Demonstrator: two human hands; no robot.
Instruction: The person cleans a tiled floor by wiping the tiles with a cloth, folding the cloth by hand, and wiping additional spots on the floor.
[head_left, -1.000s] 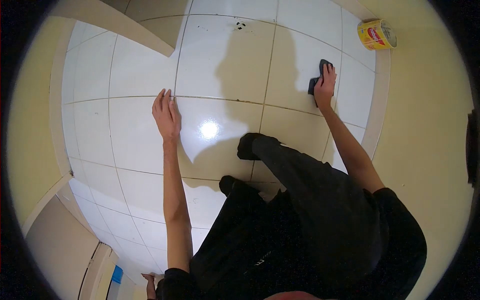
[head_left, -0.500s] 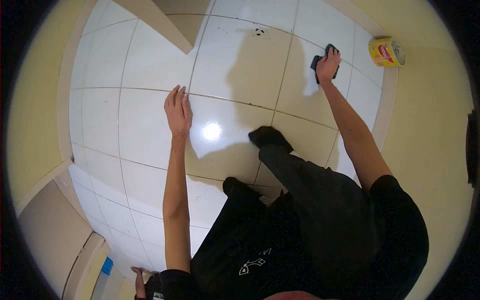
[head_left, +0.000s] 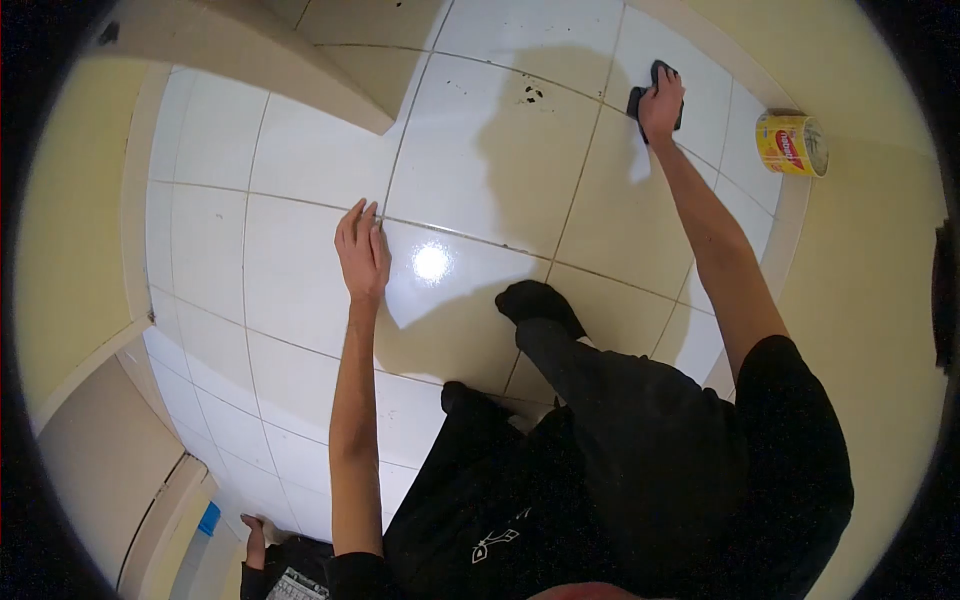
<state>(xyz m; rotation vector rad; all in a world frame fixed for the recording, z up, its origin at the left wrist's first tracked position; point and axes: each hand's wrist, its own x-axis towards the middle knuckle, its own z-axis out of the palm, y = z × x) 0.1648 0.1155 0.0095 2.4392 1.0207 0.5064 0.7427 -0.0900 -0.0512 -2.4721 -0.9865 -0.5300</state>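
Near the presumed cloth [head_left: 636, 100], 1 tub [head_left: 785, 145]

a yellow container [head_left: 780, 143] with a red label sits by the pale wall [head_left: 860, 290] at upper right; at lower left, another person [head_left: 295, 568] is near a small blue object [head_left: 209, 518].

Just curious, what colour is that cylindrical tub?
The cylindrical tub is mostly yellow, clearest in the head view.

black item [head_left: 634, 101]: middle hidden under right hand [head_left: 658, 112], material unclear | dark specks [head_left: 532, 95], far part of floor [head_left: 300, 245]: too small to identify | blue thing [head_left: 209, 518], near-left corner: indistinct | other person [head_left: 290, 568]: cut off below
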